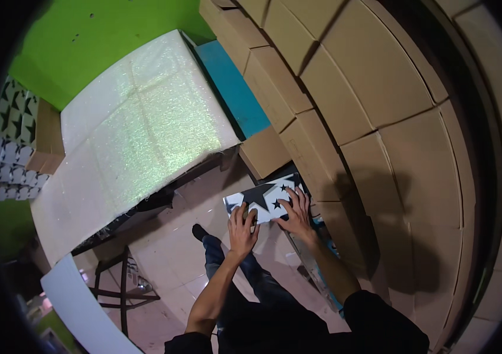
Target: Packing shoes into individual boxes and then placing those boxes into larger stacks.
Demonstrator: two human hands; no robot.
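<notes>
On a starred box (258, 194), left hand (241, 236) and right hand (299, 222) rest (bent-fingered).

Black short sleeves (381, 315), blue jeans (269, 287), dark footwear (199, 232).

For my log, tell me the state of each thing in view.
Left hand: fingers bent, on star-printed piece
Right hand: fingers bent, on it too
Star-printed piece: patterned side up
Shiny sheet: spread out, creased
Brown cartons: stacked
Star-patterned boxes, left: stacked
</notes>
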